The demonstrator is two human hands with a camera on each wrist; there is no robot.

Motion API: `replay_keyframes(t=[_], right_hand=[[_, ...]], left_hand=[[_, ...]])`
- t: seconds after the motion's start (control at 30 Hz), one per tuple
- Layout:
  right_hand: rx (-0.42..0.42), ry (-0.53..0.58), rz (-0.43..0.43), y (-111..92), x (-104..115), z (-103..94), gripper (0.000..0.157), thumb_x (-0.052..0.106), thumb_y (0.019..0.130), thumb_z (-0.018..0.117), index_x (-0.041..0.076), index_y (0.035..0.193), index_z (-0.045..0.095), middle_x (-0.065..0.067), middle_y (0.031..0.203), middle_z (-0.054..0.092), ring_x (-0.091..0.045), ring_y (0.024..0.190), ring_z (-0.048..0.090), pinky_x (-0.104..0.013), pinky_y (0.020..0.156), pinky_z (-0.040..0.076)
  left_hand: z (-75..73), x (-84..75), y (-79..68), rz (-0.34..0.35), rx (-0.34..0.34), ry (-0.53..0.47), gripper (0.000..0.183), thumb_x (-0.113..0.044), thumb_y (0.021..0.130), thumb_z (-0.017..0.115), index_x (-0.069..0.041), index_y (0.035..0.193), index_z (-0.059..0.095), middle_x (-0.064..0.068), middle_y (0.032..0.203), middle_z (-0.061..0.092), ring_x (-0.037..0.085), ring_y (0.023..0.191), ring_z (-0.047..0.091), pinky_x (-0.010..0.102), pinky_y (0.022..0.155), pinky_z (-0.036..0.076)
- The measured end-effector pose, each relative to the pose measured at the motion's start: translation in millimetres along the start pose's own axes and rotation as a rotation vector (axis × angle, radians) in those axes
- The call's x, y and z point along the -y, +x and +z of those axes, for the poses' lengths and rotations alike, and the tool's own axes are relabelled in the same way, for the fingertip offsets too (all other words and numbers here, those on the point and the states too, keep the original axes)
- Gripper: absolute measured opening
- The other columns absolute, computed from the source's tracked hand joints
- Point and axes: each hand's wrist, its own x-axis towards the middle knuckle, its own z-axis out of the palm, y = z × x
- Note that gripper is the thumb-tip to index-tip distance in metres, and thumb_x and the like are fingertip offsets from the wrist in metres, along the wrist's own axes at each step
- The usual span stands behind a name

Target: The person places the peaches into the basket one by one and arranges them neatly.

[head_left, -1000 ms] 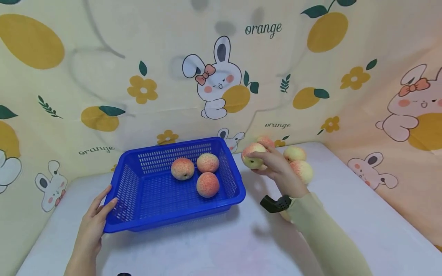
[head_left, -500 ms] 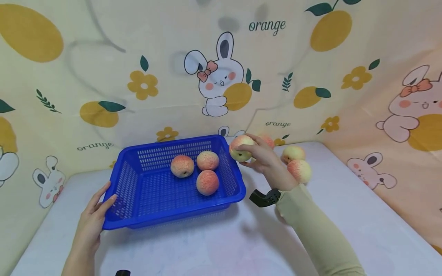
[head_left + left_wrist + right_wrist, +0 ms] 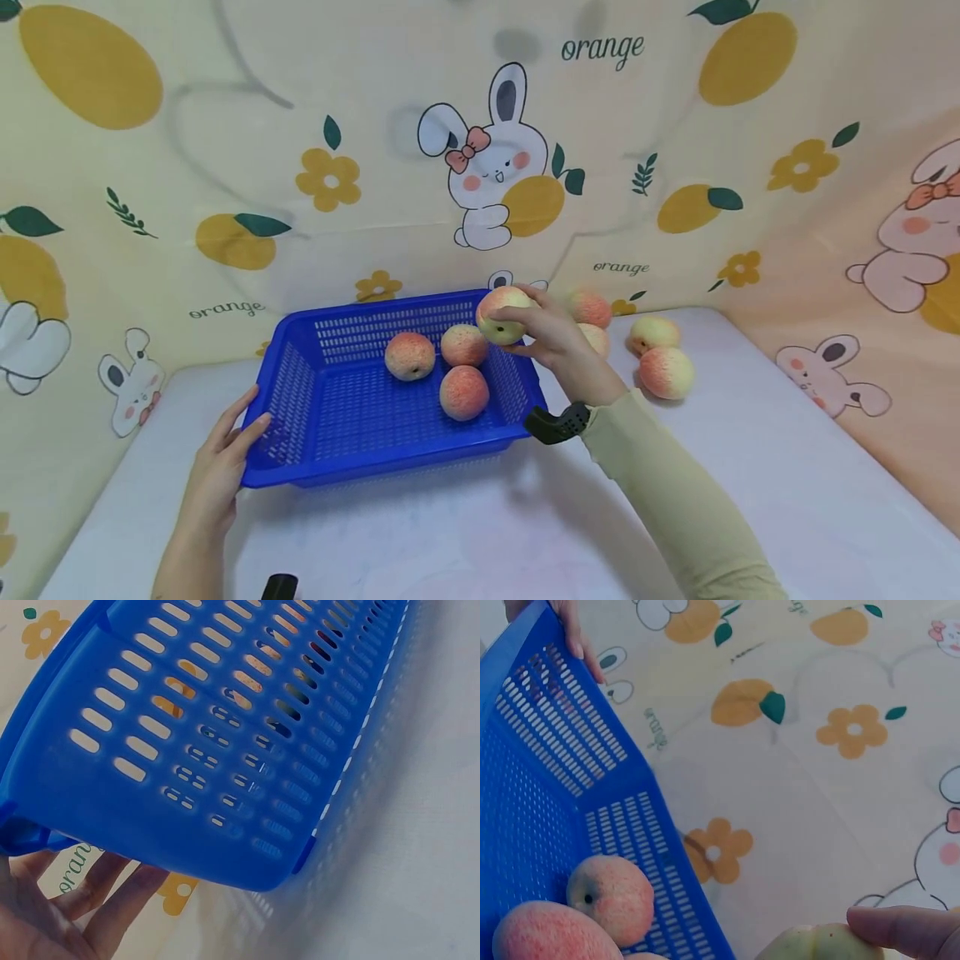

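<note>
A blue plastic basket (image 3: 352, 421) with slotted walls holds three red-and-yellow peaches, among them a redder peach (image 3: 464, 392) at the front. My left hand (image 3: 215, 475) grips the basket's left end, thumb over the rim and fingers at the outside; the left wrist view shows those fingers (image 3: 124, 907) under the rim. Over the basket's right side, my right hand (image 3: 562, 342) holds another peach (image 3: 504, 317) between thumb and fingers. Only the pale top of that held peach (image 3: 821, 945) and one fingertip show in the right wrist view.
On the white table (image 3: 420, 542), right of the basket, lie several more peaches, including a red one (image 3: 590, 308) partly behind the right hand and a yellow-red one (image 3: 667, 372). A printed cloth backdrop (image 3: 360, 108) stands close behind. Black camera mount (image 3: 557, 423) juts from the right wrist.
My right hand has carried its peach leftward, from beside the basket to over its right rim. My left hand keeps its grip on the basket. The head view has shifted slightly.
</note>
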Motion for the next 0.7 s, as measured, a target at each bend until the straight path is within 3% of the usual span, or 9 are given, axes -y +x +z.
replay_keyframes(t=[0.37,0.6,0.7], right_hand=[[0.045,0.002,0.025,4,-5,17.3,0.073,0.004,0.084,0.067,0.016,0.147,0.033,-0.01,0.144,0.038,-0.027,0.126,0.04,-0.056,0.102,0.041],[0.124,-0.119,0.027,9,-11,31.2,0.068,0.009,0.085,0.068,0.012,0.144,0.036,-0.014,0.142,0.039,-0.032,0.123,0.043,-0.056,0.099,0.044],[0.144,-0.185,0.041,12,-14,37.9,0.067,0.012,0.084,0.07,0.013,0.143,0.038,-0.013,0.141,0.04,-0.029,0.115,0.047,-0.05,0.091,0.051]], left_hand=[[3.5,0.5,-1.6,0.013,-0.007,0.017,0.063,-0.048,0.098,0.045,-0.038,0.153,0.016,0.023,0.158,0.012,0.047,0.136,0.029,0.058,0.109,0.029],[2.0,-0.3,-2.4,0.015,-0.017,0.013,0.064,-0.047,0.097,0.046,-0.036,0.153,0.017,0.021,0.16,0.007,0.048,0.138,0.026,0.059,0.11,0.026],[1.0,-0.5,-2.9,0.015,-0.019,0.013,0.064,-0.047,0.097,0.047,-0.036,0.153,0.017,0.02,0.16,0.006,0.048,0.138,0.026,0.06,0.11,0.025]])
